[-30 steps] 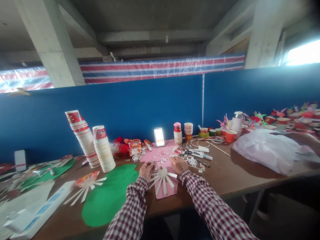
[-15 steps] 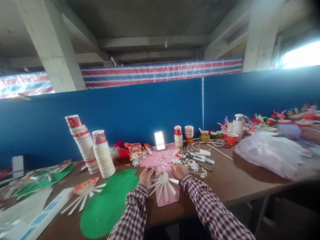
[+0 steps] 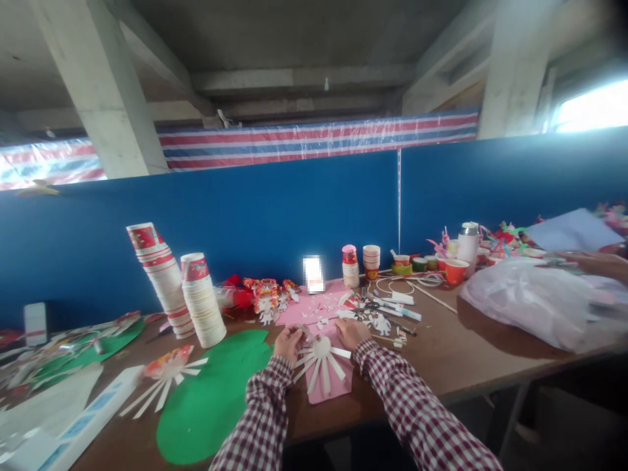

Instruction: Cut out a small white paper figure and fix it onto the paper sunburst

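Observation:
A paper cup cut into strips (image 3: 322, 347) lies splayed on a pink foam sheet (image 3: 318, 394), its round base in the middle and its white strips fanned toward me. At its upper left edge, my left hand (image 3: 289, 343) pinches the cup with thumb and fingers. My right hand (image 3: 352, 333) sits at the cup's upper right, fingers curled inward; what lies under its fingertips is too small to make out. Farther left, another cut cup with an orange-red printed part (image 3: 169, 364) rests by a green foam sheet (image 3: 210, 399).
Two tall paper cup stacks (image 3: 205, 307) stand at left. Behind my hands are small printed paper figures (image 3: 267, 302) and a bright phone-like screen (image 3: 314, 275). Markers (image 3: 400, 309) and scraps lie right, near a plastic bag (image 3: 524, 301). A co-worker's blurred hand (image 3: 606, 265) is at far right.
At far right, a pale blue sheet has risen into view above the co-worker's hand. My hands and the cut cup stay almost where they were.

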`<action>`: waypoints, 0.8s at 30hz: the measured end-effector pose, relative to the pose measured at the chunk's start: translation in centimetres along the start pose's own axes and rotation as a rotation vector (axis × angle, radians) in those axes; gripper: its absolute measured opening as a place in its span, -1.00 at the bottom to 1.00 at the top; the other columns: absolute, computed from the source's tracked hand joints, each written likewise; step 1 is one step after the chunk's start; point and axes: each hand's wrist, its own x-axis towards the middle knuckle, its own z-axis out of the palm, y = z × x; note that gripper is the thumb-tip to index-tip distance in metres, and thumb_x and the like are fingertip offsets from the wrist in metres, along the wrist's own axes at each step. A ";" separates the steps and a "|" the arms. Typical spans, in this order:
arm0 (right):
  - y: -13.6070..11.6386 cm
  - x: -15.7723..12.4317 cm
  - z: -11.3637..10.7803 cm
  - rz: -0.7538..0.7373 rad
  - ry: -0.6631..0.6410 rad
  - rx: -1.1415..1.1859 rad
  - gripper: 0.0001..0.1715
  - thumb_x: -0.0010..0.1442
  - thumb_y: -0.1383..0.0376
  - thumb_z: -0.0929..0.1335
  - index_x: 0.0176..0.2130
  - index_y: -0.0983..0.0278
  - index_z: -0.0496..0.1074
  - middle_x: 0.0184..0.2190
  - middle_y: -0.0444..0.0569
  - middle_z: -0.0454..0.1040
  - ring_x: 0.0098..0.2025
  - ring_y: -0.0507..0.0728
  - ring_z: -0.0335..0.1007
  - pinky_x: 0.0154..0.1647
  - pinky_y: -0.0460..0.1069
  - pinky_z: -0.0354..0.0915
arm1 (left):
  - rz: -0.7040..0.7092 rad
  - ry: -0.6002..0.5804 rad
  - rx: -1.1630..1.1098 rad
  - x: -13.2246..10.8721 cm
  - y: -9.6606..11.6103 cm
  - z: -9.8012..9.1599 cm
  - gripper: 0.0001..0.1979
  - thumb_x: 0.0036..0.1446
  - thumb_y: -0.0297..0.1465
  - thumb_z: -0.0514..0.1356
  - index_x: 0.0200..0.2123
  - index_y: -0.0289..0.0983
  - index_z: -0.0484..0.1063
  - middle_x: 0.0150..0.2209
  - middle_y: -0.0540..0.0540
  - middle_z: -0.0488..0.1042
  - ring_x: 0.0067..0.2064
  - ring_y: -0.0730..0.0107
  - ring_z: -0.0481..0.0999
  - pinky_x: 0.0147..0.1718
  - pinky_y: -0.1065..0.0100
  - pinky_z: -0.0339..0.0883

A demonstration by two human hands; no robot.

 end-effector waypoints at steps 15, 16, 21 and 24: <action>-0.2 0.0 -0.2 0.008 -0.008 -0.014 -0.67 0.19 0.26 0.11 -0.19 0.23 0.38 -0.30 0.00 0.44 -0.28 0.11 0.33 -0.35 -0.07 0.14 | -0.018 0.001 -0.017 -0.3 0.3 0.2 -0.86 -0.10 -0.64 0.18 -0.49 -0.33 0.30 -0.46 -0.03 0.45 -0.42 0.55 0.46 -0.37 0.48 0.35; -0.2 0.0 -0.2 0.009 -0.007 -0.014 -0.67 0.19 0.26 0.12 -0.19 0.23 0.38 -0.30 0.00 0.44 -0.28 0.11 0.33 -0.35 -0.07 0.13 | -0.019 0.001 -0.021 -0.2 0.3 0.2 -0.86 -0.10 -0.65 0.18 -0.49 -0.33 0.30 -0.47 -0.02 0.45 -0.43 0.56 0.46 -0.37 0.48 0.35; -0.1 0.0 -0.2 0.009 -0.004 -0.011 -0.68 0.17 0.26 0.13 -0.19 0.23 0.38 -0.29 -0.01 0.43 -0.27 0.11 0.33 -0.35 -0.07 0.13 | -0.019 -0.012 -0.037 0.0 0.1 0.0 -0.85 -0.12 -0.64 0.19 -0.48 -0.33 0.30 -0.47 -0.03 0.45 -0.42 0.55 0.46 -0.38 0.48 0.35; -0.2 0.0 -0.2 0.016 -0.004 -0.009 -0.67 0.18 0.26 0.12 -0.19 0.24 0.38 -0.28 0.00 0.44 -0.27 0.11 0.33 -0.35 -0.07 0.13 | -0.022 -0.013 -0.038 0.0 0.1 -0.1 -0.85 -0.13 -0.62 0.21 -0.48 -0.33 0.30 -0.47 -0.03 0.46 -0.42 0.54 0.46 -0.39 0.49 0.35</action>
